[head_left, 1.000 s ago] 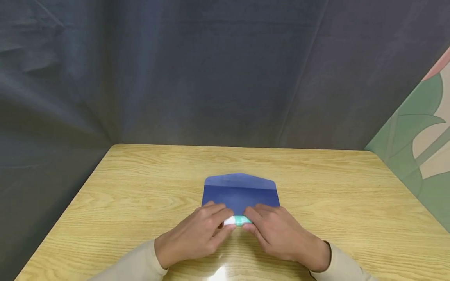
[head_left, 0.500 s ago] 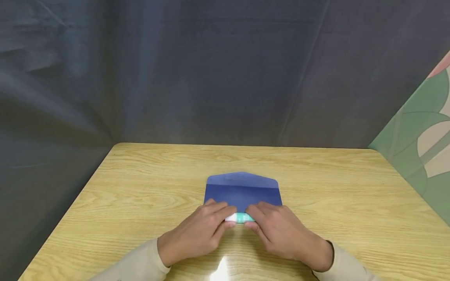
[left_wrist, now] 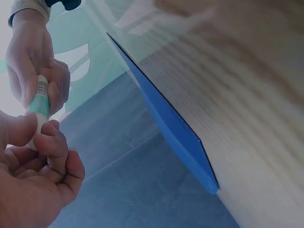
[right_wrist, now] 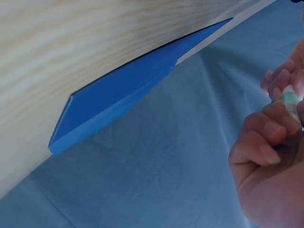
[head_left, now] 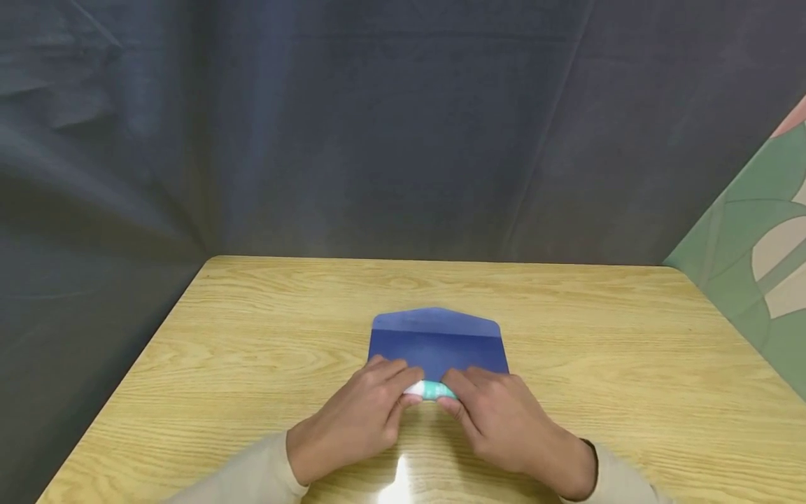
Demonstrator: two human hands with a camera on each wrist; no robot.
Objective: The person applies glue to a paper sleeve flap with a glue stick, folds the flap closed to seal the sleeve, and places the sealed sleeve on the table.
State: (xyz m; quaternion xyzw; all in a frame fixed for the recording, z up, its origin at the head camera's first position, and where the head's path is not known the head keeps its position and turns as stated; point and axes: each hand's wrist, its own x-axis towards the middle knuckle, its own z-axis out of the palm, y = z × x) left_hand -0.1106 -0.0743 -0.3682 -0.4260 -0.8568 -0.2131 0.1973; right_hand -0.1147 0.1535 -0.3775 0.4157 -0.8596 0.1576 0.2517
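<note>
A small glue stick [head_left: 432, 390] with a white cap end and a teal body lies level between my two hands, raised above the table. My left hand [head_left: 357, 413] pinches the white end between thumb and curled fingers. On the teal end, my right hand [head_left: 504, 420] holds on the same way. Both hands cover the ends in the head view; a striped end of the stick shows by the right hand in the left wrist view. Just beyond the hands, a blue envelope [head_left: 434, 353] rests on the table, its pointed flap opened away from me.
The wood-grain table [head_left: 264, 329] extends around the envelope on every side. A dark cloth [head_left: 390, 133] hangs behind and to the left. At the right is a surface with a green leaf pattern [head_left: 737, 231].
The head view has shifted slightly. Both hands keep their hold on the glue stick, which is a touch farther from me; the left thumb has moved a little along it. The envelope stays put.
</note>
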